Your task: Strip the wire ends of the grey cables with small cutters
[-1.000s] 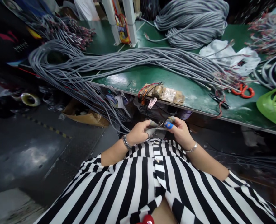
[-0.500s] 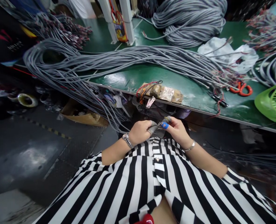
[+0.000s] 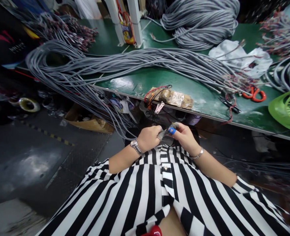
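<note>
In front of my striped shirt, both hands meet in the gap below the table edge. My left hand [image 3: 148, 138] is closed on a grey cable [image 3: 126, 135], which comes in from the left out of the hanging bundle. My right hand [image 3: 185, 139] pinches the end of this cable between thumb and index finger. Blue tape wraps the right thumb, and greyish coverings are on some fingers. The cable's tip is too small and too covered by fingers to make out.
A long bundle of grey cables [image 3: 140, 60] lies over the green table [image 3: 125, 82] and droops off its left side. Red-handled scissors [image 3: 259, 95], a taped block [image 3: 176, 98] and a green fan [image 3: 287, 106] sit near the front edge. A cardboard box [image 3: 86, 121] stands below.
My right hand has moved slightly left, and the fingers of both hands are a little closer together around the cable end. The rest of the scene shifts only slightly with the camera.
</note>
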The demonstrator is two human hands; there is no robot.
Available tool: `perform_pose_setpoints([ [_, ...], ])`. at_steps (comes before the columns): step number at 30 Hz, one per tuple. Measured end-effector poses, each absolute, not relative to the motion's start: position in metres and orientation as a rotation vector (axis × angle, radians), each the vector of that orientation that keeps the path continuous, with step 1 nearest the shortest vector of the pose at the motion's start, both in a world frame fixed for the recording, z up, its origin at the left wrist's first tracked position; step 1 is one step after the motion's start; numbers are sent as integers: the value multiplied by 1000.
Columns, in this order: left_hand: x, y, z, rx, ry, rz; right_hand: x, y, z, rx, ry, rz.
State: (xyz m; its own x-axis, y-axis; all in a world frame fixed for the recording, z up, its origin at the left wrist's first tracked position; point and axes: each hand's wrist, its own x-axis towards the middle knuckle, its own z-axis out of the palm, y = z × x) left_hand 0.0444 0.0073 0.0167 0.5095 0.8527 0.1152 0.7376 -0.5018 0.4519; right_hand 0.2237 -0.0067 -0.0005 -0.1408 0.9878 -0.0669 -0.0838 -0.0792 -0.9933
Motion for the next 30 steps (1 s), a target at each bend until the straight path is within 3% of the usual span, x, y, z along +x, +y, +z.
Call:
perform_pose_setpoints([
  [4,47,10,15,2374,1393,422,219,-10,4,-1125,-1418,1206],
  [9,48,22,2,1916,1233,719,221,-18,11,-998,-1676,995],
  [14,35,35,-3,961,1409,992,227,-24,16,-864,-1827,1091],
  [19,43,19,6,909,1184,996,228,-9,-1,-1129,-1447,1178],
  [25,56,10,6,653,1029,1121,221,-7,-17,-1191,-1476,1417],
  [30,63,9,3,527,890,1201,201,-6,-10,-1181,-1355,1345],
])
